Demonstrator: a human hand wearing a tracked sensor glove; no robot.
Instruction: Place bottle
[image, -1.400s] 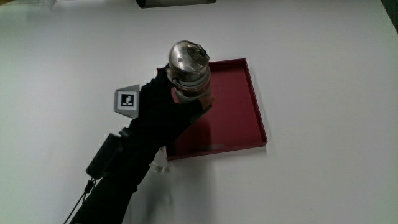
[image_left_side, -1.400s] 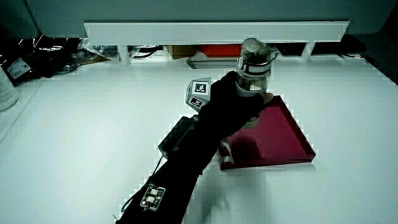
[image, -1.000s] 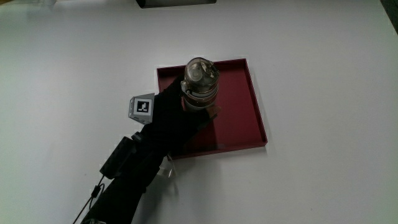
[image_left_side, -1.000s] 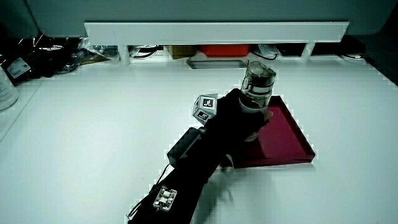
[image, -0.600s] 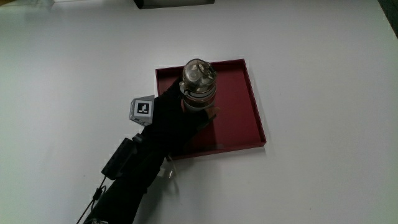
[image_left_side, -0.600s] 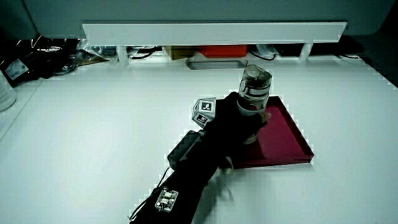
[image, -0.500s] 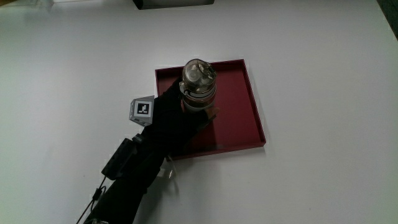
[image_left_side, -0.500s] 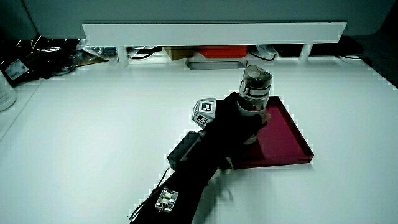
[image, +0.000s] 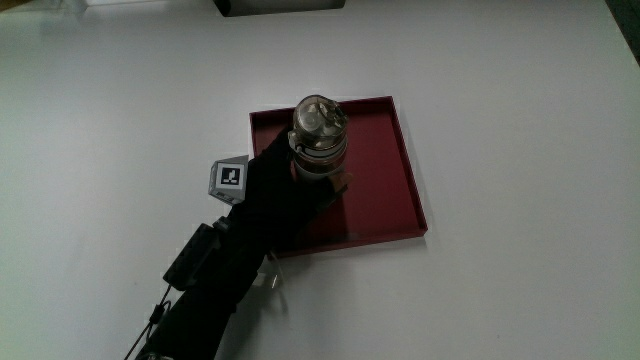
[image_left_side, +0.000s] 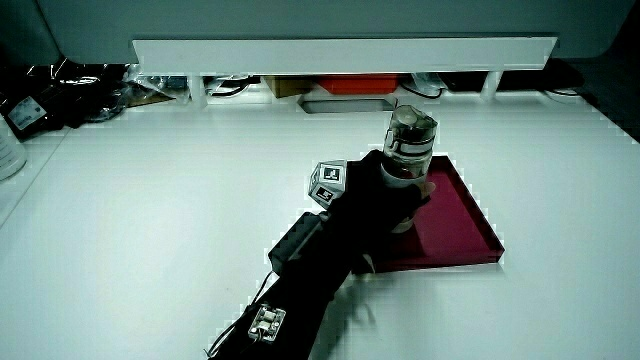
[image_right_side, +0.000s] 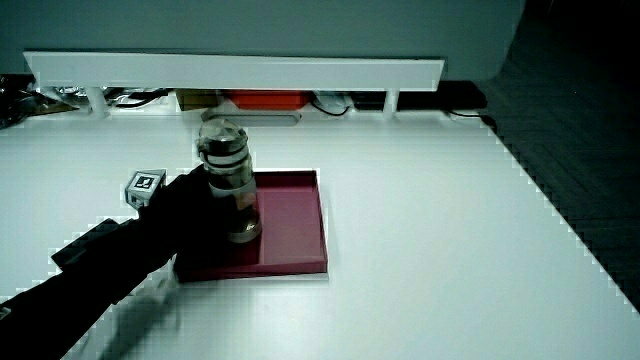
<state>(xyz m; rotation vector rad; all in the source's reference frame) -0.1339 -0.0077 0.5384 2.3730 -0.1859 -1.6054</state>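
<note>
A clear bottle (image: 320, 138) with a rounded silvery top stands upright in the dark red tray (image: 388, 170), near the tray's corner farthest from the person. Both side views show the bottle (image_left_side: 409, 165) (image_right_side: 229, 185) resting on the tray floor (image_left_side: 455, 215) (image_right_side: 290, 225). The black-gloved hand (image: 292, 185) is wrapped around the bottle's lower body, fingers curled on it. The patterned cube (image: 229, 178) sits on the hand's back, just outside the tray's edge. The forearm (image_left_side: 320, 260) reaches in from the person's side over the tray's near corner.
A low white partition (image_left_side: 340, 50) runs along the table's edge farthest from the person, with cables and small items under it. A dark object (image: 280, 5) lies at that edge in the main view. A white container (image_left_side: 8, 140) stands at the table's side.
The bottle came down from above the tray's edge onto the tray floor, with the hand still on it. In the last half second nothing has visibly moved.
</note>
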